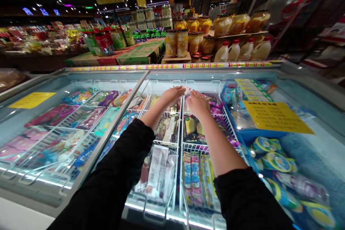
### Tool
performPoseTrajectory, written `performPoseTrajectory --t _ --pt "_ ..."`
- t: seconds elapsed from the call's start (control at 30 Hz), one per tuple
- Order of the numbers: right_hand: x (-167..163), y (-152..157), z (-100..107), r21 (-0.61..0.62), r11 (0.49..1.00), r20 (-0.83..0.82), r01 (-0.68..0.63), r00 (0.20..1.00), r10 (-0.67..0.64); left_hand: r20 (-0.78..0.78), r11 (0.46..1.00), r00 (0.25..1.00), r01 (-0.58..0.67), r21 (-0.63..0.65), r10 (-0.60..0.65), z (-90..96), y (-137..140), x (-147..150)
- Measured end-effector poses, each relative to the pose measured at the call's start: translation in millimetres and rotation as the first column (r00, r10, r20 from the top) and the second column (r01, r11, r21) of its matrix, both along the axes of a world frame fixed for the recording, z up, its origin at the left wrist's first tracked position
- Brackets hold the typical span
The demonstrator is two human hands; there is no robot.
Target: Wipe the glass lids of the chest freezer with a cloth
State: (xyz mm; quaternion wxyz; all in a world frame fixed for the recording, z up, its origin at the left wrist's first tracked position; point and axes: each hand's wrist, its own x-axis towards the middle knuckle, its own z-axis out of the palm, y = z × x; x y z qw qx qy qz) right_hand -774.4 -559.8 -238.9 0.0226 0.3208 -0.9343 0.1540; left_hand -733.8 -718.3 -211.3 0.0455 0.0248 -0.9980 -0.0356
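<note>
Both of my hands reach over the middle of an open chest freezer, at the back wire baskets. My left hand stretches to the right, its fingertips at a small pale pinkish packet, mostly hidden. Close beside it, my right hand points forward with fingers extended, near the packet but with nothing visible in its grasp. Under my wrists, white wire baskets hold wrapped ice creams. Dark and yellow packs lie below my right wrist, brown packs below my left.
A sliding glass lid frame crosses left of my left arm. Blue and pink ice pop packs and white packs fill the front baskets. At right, a yellow sign lies above round tubs. Jars stand behind the freezer.
</note>
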Motion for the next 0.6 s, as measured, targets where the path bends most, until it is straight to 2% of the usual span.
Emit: performPoseTrajectory --t 0.1,0.2,0.3,0.37,0.5,0.6 --pt "-1.9 1.8 -0.6 -0.013 1.000 0.000 -0.010 1.000 0.010 0.000 0.993 0.993 -0.117 -0.022 0.117 4.8 -8.7 -1.7" --pt "-2.9 1.6 -1.9 -0.013 1.000 0.002 0.000 1.000 0.000 -0.027 0.980 0.981 -0.191 -0.051 0.190 1.9 -11.8 19.1" --pt "-1.9 0.0 -2.6 -0.008 1.000 -0.006 0.006 1.000 -0.006 -0.068 0.987 0.986 -0.153 -0.058 0.149 -4.7 -3.4 42.1" --pt "-0.3 -0.7 -2.4 -0.004 1.000 -0.008 0.006 1.000 -0.006 -0.067 0.993 0.993 -0.106 -0.056 0.102 -7.0 5.2 45.9" --pt "1.7 0.3 -1.5 0.001 1.000 -0.005 0.004 1.000 -0.004 -0.017 0.999 0.999 -0.031 -0.019 0.031 -4.6 12.8 20.4" --pt "1.2 2.7 -2.2 -0.015 1.000 -0.009 -0.009 1.000 0.009 -0.007 0.999 0.999 -0.035 0.032 0.036 -1.0 4.5 -6.0"
